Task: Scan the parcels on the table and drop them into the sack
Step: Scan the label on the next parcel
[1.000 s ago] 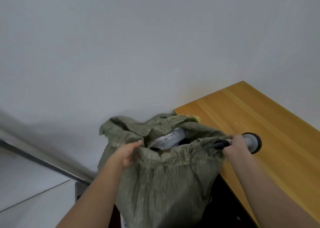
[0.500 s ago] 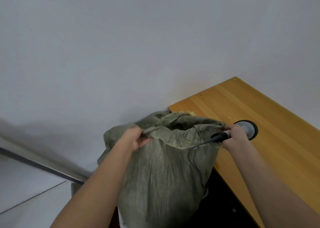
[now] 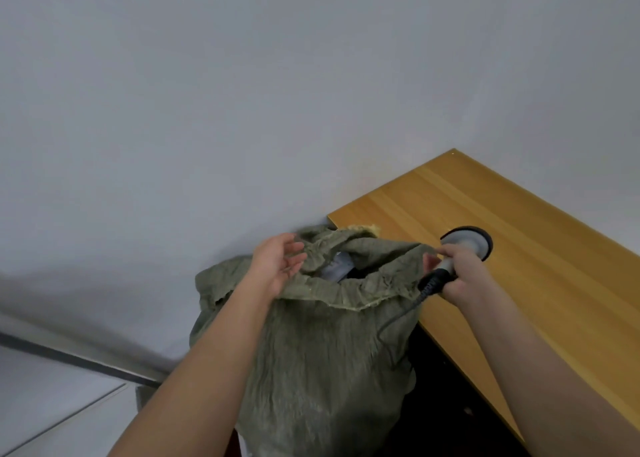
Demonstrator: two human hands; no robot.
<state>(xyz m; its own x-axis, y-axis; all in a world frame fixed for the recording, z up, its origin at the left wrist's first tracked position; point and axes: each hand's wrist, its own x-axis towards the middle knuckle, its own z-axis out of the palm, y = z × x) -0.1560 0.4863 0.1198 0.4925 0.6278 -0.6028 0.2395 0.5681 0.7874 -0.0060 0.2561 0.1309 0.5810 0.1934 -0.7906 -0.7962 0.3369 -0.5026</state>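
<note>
An olive-green woven sack [image 3: 322, 359] stands at the left end of the wooden table [image 3: 540, 283], its mouth partly open. A grey-white parcel [image 3: 337, 266] shows inside the mouth. My left hand [image 3: 278, 266] is at the sack's left rim with the palm turned inward and the fingers apart, holding nothing. My right hand [image 3: 460, 276] grips the handle of a grey barcode scanner [image 3: 462, 245] at the sack's right rim; its round head points away over the table. The black cable [image 3: 398, 318] hangs down across the sack's front. No parcels are visible on the table.
A plain grey wall fills the upper view. A dark strip [image 3: 79, 359] runs along the wall's base at lower left. Under the table edge it is dark.
My left hand has let go of the sack's rim and spread its fingers. The sack's mouth, pulled nearly closed half a second ago, now gapes and shows the parcel again. The right hand stayed on the scanner.
</note>
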